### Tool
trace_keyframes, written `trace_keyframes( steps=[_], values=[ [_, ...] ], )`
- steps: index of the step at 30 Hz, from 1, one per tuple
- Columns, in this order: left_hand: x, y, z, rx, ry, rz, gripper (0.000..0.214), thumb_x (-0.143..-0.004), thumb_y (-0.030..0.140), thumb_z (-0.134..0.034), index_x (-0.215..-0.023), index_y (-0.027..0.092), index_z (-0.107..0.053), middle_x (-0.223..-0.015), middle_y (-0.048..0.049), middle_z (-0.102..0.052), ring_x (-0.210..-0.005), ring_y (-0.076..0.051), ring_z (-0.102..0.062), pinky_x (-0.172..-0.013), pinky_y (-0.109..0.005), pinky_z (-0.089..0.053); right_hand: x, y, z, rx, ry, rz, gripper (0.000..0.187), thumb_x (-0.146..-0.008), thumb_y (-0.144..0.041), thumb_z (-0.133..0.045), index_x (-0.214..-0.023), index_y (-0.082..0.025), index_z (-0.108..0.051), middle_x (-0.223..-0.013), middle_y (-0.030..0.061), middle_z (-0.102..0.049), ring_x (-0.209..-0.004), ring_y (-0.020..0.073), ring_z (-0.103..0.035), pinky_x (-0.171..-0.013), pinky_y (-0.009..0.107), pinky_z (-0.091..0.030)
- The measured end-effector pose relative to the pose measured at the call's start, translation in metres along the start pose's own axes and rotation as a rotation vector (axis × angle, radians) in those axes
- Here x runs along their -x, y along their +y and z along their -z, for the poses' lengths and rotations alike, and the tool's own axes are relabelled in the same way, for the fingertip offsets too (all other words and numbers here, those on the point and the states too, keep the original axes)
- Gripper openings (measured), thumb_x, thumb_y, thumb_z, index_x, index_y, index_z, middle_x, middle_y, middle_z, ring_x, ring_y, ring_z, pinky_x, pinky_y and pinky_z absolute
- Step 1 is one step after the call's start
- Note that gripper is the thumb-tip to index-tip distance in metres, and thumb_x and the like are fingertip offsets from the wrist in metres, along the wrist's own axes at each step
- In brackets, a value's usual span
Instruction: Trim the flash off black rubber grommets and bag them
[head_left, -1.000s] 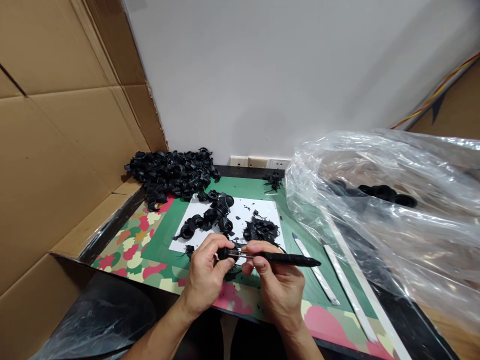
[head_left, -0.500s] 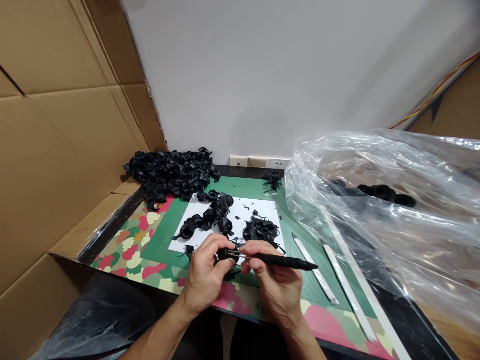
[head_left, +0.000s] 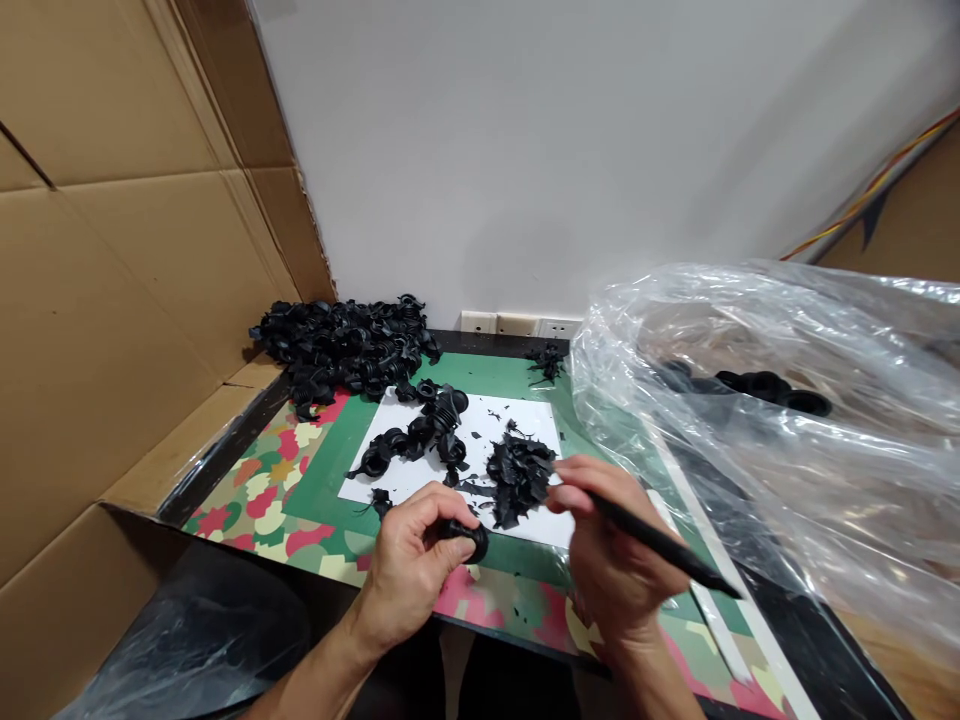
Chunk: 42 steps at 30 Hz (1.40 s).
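1. We see the left hand (head_left: pixel 412 550) pinching a round black part (head_left: pixel 471 540) between thumb and fingers, just in front of the near edge of the white paper (head_left: pixel 536 420).
2. The right hand (head_left: pixel 615 540) is holding a black tool (head_left: pixel 667 550), at the right edge of the paper; the tip of this tool we cannot make out.
3. Half a second ago, we saw the tool meeting the part between both hands. Now the right hand has gone away from it, to the scrap pile (head_left: pixel 519 475) on the right half of the paper.
4. We judge that the tool's contact with this part is interrupted, while the left hand keeps the part.
5. More black parts (head_left: pixel 435 425) lie on the paper's left half, and a big heap (head_left: pixel 345 345) lies behind its far left corner.
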<state>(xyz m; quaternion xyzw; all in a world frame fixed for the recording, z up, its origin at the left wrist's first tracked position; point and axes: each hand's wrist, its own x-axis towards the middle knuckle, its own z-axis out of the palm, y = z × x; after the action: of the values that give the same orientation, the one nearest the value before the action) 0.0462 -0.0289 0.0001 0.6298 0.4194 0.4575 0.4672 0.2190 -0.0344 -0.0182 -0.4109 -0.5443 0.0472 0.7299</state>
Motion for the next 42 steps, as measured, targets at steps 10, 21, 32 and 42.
trace_keyframes(
  steps=[10,21,32,42],
  values=[
    [-0.003,-0.010,0.005,-0.203,0.112,-0.110,0.018,-0.069,0.008,-0.064,-0.082,0.019,-0.070,-0.086,-0.0043,-0.063,-0.082,-0.019,-0.058,-0.068,-0.027,-0.044,0.015,-0.003,-0.004,-0.225,-0.081,-0.605,0.024,-0.083,-0.041,-0.065,-0.083,-0.017,-0.068,-0.065,0.0016,-0.065,-0.050,0.0135,-0.059,-0.053,0.029,-0.052],
    [-0.006,-0.011,0.005,-0.122,0.169,-0.046,0.019,-0.064,0.011,-0.067,-0.081,0.019,-0.071,-0.085,-0.0035,-0.061,-0.070,-0.015,-0.053,-0.054,-0.023,-0.037,0.008,-0.010,-0.005,-0.361,-0.201,-0.813,0.032,-0.082,-0.047,-0.062,-0.073,-0.017,-0.064,-0.073,0.0031,-0.064,-0.063,0.0150,-0.059,-0.060,0.028,-0.050],
    [-0.008,-0.014,0.004,0.153,0.137,0.083,0.026,-0.066,0.015,-0.072,-0.091,0.018,-0.071,-0.102,-0.0061,-0.060,-0.077,-0.015,-0.057,-0.065,-0.024,-0.048,0.017,-0.013,-0.019,-0.231,-0.412,-0.868,0.032,-0.077,-0.048,-0.066,-0.077,-0.016,-0.064,-0.060,-0.0021,-0.053,-0.050,0.0100,-0.042,-0.044,0.021,-0.032],
    [-0.009,-0.011,0.005,0.075,0.181,0.024,0.024,-0.064,0.015,-0.074,-0.087,0.018,-0.073,-0.100,-0.0069,-0.064,-0.084,-0.018,-0.060,-0.068,-0.024,-0.049,0.017,-0.018,-0.030,-0.267,-0.441,-0.847,0.031,-0.076,-0.046,-0.066,-0.072,-0.016,-0.062,-0.061,-0.0019,-0.052,-0.054,0.0108,-0.042,-0.049,0.022,-0.035]
  ],
)
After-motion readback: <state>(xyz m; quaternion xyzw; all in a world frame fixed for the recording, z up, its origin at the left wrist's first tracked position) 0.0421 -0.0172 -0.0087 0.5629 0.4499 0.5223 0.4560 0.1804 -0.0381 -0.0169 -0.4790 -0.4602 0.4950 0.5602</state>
